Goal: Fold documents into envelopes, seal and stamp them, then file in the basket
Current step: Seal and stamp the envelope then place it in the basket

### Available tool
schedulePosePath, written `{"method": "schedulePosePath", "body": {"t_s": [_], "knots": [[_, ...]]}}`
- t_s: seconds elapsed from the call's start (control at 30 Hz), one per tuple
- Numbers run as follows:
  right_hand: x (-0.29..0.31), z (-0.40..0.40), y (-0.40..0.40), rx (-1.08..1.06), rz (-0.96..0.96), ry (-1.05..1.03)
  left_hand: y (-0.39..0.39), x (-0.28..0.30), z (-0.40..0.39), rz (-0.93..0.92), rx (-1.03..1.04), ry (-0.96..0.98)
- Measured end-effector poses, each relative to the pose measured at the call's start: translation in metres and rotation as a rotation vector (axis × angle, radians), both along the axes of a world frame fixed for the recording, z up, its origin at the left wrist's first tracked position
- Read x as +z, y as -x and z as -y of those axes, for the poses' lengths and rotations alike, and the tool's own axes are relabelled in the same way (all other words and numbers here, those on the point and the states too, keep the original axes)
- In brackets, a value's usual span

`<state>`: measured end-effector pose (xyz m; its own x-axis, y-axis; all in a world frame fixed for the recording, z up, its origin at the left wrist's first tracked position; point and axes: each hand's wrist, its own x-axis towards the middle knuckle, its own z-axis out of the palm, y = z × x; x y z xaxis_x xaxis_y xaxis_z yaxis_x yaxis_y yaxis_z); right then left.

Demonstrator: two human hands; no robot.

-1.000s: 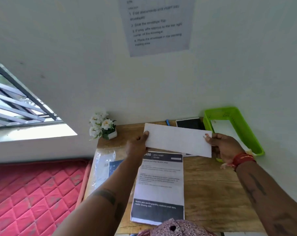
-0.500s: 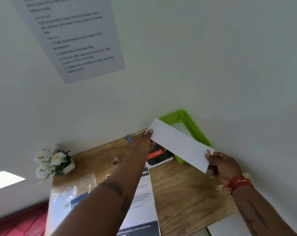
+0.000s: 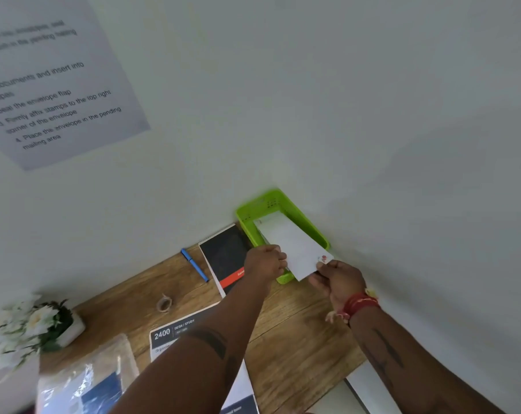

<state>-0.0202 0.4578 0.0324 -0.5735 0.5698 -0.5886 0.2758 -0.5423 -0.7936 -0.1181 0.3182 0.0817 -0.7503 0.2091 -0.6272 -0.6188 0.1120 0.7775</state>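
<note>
A white envelope (image 3: 293,245) with a small red stamp at its near right corner lies lengthwise over the green basket (image 3: 319,234) against the wall. My left hand (image 3: 266,261) pinches the envelope's near left edge. My right hand (image 3: 336,280) pinches its near right corner by the stamp. Another white envelope shows inside the basket, under the one I hold. A printed document (image 3: 169,336) lies on the wooden desk (image 3: 295,339) beneath my left forearm.
A black notebook (image 3: 226,255) with a red band and a blue pen (image 3: 195,265) lie left of the basket. A tape roll (image 3: 164,303), a white flower pot (image 3: 35,324) and a clear plastic packet (image 3: 86,380) sit further left. An instruction sheet (image 3: 44,82) hangs on the wall.
Both hands carried the envelope right and away from me, from above the document to over the green basket, turning it lengthwise. My view swung right.
</note>
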Motion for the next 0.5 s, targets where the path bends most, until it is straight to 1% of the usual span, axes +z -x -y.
{"method": "schedulePosePath", "body": {"t_s": [0.1, 0.17, 0.23, 0.43, 0.5], "knots": [[-0.003, 0.003, 0.011, 0.002, 0.025, -0.025, 0.001, -0.003, 0.005, -0.033, -0.021, 0.044], [-0.003, 0.003, 0.015, 0.037, 0.014, -0.034, 0.002, -0.005, 0.01, -0.048, -0.024, 0.033], [-0.004, 0.005, 0.016, 0.054, -0.005, -0.001, 0.003, -0.006, 0.016, -0.067, -0.021, 0.024], [-0.011, 0.018, 0.015, 0.01, 0.026, 0.034, 0.001, -0.011, 0.042, -0.114, 0.001, 0.052], [-0.01, 0.03, 0.019, -0.008, 0.016, 0.056, -0.001, -0.015, 0.058, -0.125, 0.025, 0.092]]}}
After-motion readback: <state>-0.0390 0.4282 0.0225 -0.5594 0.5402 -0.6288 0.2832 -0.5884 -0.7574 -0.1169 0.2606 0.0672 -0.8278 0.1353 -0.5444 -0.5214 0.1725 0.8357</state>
